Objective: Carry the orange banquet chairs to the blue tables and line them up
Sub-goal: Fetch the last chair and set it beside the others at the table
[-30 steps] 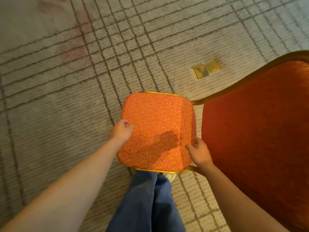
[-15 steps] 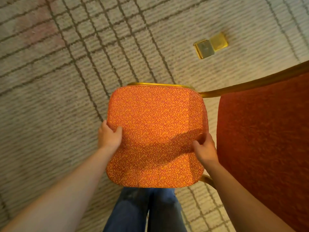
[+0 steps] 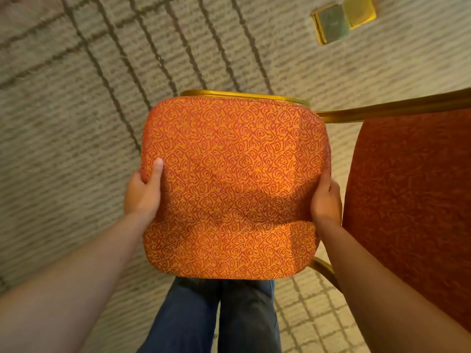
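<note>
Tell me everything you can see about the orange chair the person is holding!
The orange chair has a padded square seat with rounded corners, covered in orange cloth with red squiggles. A shiny gold frame, metal by its look, peeks out at the far edge and joins the darker orange backrest on the right. The left hand grips the seat's left edge, thumb on top; the right hand grips the edge by the backrest. Lined carpet lies below, and the chair's legs are hidden.

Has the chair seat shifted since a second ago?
Yes. The chair seat, gripped by the left hand and right hand, has drawn back from the brass floor box, toward the person's legs.
</note>
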The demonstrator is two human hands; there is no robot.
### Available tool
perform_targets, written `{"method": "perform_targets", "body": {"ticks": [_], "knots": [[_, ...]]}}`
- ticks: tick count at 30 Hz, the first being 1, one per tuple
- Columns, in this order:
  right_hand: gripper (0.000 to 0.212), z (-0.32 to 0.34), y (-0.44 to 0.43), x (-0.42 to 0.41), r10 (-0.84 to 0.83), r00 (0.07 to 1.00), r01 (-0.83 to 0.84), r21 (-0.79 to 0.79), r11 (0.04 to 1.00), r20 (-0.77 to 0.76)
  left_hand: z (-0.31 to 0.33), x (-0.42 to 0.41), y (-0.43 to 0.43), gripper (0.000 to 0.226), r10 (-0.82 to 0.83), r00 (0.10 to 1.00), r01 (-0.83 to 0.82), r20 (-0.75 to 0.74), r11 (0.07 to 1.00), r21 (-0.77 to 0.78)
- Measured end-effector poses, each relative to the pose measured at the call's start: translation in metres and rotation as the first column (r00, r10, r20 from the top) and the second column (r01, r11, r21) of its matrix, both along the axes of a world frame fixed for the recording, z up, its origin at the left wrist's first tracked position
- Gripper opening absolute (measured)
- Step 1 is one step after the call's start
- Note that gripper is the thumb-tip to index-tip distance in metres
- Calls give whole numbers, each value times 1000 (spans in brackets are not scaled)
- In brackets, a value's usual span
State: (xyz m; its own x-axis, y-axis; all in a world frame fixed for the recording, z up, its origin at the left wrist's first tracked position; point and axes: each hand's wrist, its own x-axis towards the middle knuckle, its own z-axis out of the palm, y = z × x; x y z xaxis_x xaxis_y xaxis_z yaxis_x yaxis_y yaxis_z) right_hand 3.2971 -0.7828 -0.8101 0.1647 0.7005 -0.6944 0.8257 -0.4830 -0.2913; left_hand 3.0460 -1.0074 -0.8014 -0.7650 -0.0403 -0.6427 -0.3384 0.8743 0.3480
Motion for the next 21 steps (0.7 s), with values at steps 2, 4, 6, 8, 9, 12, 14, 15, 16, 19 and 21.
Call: {"method": "perform_targets", "body": {"ticks": [2,4,6,8,9,12,14,15,16,19,21], "knots": [[62,-1,2,-1,-27,1000,27,1,1000,8,0,0,1,69,59,998,-58,-32,998,28],[63,-1,5,-2,-69,998,69,19,997,12,-2,1,5,69,110,992,-109,-55,994,32],[64,-3,6,-2,-117,993,118,34,992,-6,-3,3,9,70,139,988,-137,-65,990,26],[62,-4,8,-2,-223,970,222,-17,975,-95,-2,3,11,70,151,987,-150,-53,989,17],[58,-5,10,-1,-297,942,289,-76,954,-153,-3,2,10,70,153,987,-152,-41,988,17],[46,-6,13,1,-403,879,364,-187,912,-256,-1,-1,12,71,123,992,-123,-23,992,9],[44,-7,13,1,-424,855,363,-239,900,-297,-2,-2,12,71,119,993,-119,-14,993,-5],[45,-8,14,2,-433,846,360,-264,895,-312,-2,-2,12,71,131,991,-131,-10,991,-1],[47,-10,14,3,-434,843,352,-284,892,-318,-2,-2,13,71,141,990,-141,-9,990,3],[47,-12,16,5,-422,847,329,-305,894,-323,-2,-4,12,72,155,988,-156,24,988,9],[49,-13,17,5,-417,848,315,-322,893,-328,-2,-6,12,73,151,988,-151,39,988,3]]}}
